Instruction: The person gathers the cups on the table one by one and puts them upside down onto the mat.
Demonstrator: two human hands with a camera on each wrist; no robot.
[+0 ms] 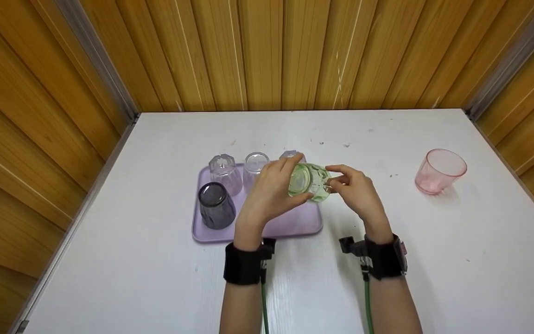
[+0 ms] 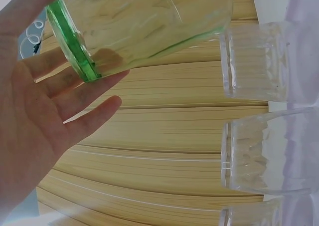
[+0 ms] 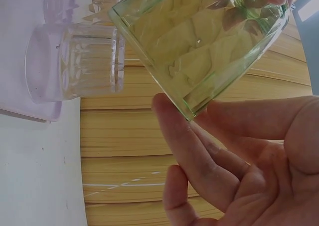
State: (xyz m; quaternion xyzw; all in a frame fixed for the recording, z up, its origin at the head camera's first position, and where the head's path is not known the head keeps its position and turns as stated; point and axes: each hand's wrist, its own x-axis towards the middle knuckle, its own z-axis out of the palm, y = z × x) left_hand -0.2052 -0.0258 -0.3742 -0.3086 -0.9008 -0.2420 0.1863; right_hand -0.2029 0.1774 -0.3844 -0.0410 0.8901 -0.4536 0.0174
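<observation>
A translucent green glass [image 1: 319, 182] is held in the air above the right side of a purple tray [image 1: 295, 226], tipped on its side. My left hand [image 1: 269, 190] grips it near the thick base, thumb on one side and fingers on the other. At the rim, my right hand [image 1: 357, 192] pinches the edge between thumb and fingers. The right wrist view shows the faceted wall of the green glass [image 3: 199, 46] with the fingertips at its rim corner. In the left wrist view, the base of the green glass [image 2: 72, 41] lies against the left fingers.
Upside down on the tray stand a dark grey glass [image 1: 217, 208] and clear glasses [image 1: 227, 176], one partly hidden behind the left hand. A pink glass [image 1: 439, 171] stands upright on the white table [image 1: 434, 260] at the right. Wood-patterned panels [image 1: 267, 55] surround the table.
</observation>
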